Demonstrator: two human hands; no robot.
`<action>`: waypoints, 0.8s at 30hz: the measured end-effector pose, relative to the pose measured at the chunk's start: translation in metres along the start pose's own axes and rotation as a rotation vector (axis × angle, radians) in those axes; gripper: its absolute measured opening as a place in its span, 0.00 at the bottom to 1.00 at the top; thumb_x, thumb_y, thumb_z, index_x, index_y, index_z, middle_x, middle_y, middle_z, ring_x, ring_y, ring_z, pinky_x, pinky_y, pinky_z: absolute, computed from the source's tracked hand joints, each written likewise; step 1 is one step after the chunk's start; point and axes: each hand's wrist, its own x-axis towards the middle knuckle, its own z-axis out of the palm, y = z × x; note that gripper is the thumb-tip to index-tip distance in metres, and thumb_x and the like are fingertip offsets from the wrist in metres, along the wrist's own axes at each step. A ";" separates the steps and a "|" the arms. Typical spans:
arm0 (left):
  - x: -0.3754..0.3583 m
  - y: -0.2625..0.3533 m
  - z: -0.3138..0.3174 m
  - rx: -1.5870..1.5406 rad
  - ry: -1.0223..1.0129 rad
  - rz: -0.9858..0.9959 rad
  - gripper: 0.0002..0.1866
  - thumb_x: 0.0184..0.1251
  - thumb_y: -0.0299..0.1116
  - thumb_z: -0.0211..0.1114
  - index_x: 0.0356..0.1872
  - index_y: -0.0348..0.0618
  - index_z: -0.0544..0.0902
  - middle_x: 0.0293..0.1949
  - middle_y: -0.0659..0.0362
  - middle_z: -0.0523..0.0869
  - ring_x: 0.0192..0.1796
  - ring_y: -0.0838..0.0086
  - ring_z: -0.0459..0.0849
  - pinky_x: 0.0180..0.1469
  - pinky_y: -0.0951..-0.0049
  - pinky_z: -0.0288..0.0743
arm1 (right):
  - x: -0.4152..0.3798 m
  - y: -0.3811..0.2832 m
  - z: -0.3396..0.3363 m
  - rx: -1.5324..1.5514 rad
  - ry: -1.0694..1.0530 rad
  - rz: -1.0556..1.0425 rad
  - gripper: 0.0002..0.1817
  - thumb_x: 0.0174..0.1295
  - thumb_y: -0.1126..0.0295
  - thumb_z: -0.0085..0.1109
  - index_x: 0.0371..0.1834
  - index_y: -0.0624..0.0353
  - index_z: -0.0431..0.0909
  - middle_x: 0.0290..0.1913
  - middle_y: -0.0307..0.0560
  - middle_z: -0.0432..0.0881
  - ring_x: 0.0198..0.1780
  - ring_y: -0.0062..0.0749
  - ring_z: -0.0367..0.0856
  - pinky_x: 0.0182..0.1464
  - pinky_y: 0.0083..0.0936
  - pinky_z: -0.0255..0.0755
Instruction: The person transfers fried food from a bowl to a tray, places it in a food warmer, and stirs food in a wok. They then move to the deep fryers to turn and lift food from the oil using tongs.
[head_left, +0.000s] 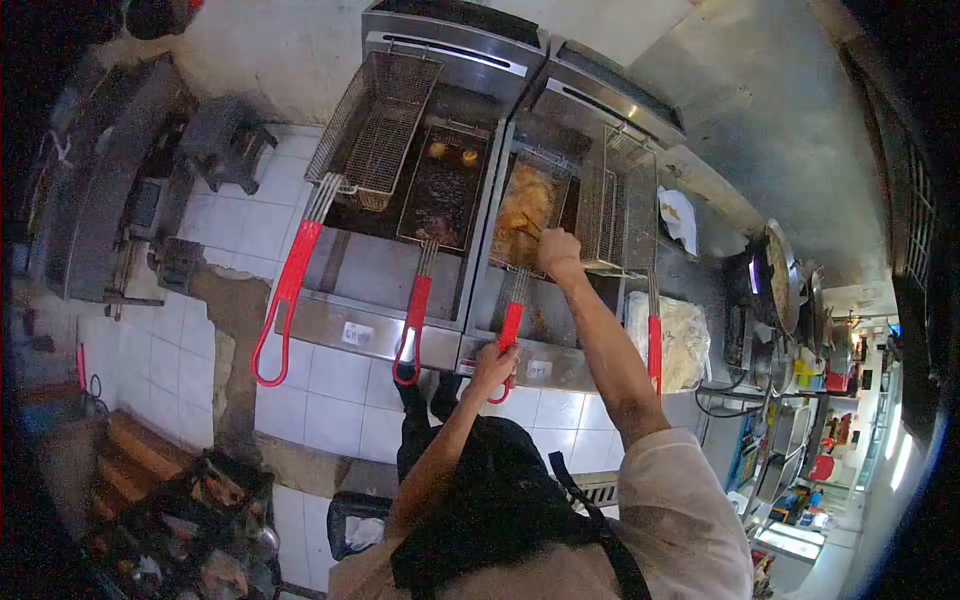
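Observation:
My left hand [495, 366] is closed around the red handle [512, 325] of a fryer basket. That basket [570, 185] sits in the right-hand fryer, with golden-brown frying food [527, 200] inside. Above the food, my right hand [558, 252] is closed on a thin utensil [530, 228] whose tip reaches into the basket; its exact kind is too small to make out.
Left of it, another basket [440, 200] stands in dark oil with a few pieces of food. Raised wire baskets [385, 110] flank both sides. A plastic-covered pale bundle [668, 340] lies right of the fryer. Pans [778, 270] stand farther right; a stool [225, 145] is at the left.

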 end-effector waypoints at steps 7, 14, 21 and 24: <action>0.001 0.003 0.000 -0.013 -0.007 -0.029 0.14 0.66 0.37 0.54 0.26 0.38 0.73 0.13 0.61 0.74 0.12 0.72 0.75 0.14 0.69 0.70 | -0.004 -0.002 0.028 0.087 0.005 0.046 0.10 0.54 0.70 0.53 0.36 0.56 0.83 0.39 0.52 0.83 0.42 0.42 0.83 0.42 0.34 0.78; 0.002 0.001 0.000 0.026 -0.024 0.000 0.13 0.66 0.37 0.54 0.28 0.37 0.73 0.14 0.60 0.74 0.12 0.71 0.75 0.13 0.69 0.70 | -0.024 -0.008 0.030 -0.030 -0.006 0.025 0.10 0.55 0.70 0.53 0.37 0.56 0.83 0.40 0.53 0.83 0.43 0.42 0.83 0.43 0.33 0.78; -0.002 0.002 0.002 0.016 0.001 -0.040 0.11 0.64 0.36 0.55 0.29 0.38 0.74 0.14 0.60 0.74 0.12 0.71 0.75 0.14 0.69 0.71 | -0.031 -0.005 0.006 0.039 -0.032 0.101 0.10 0.55 0.70 0.54 0.36 0.57 0.83 0.40 0.53 0.83 0.44 0.42 0.82 0.44 0.33 0.77; -0.001 0.006 0.001 0.052 0.002 -0.014 0.11 0.64 0.36 0.56 0.29 0.39 0.74 0.15 0.60 0.74 0.12 0.72 0.75 0.14 0.69 0.71 | -0.013 -0.010 0.042 0.071 0.040 0.101 0.09 0.54 0.70 0.55 0.36 0.56 0.83 0.39 0.53 0.83 0.43 0.43 0.83 0.43 0.33 0.78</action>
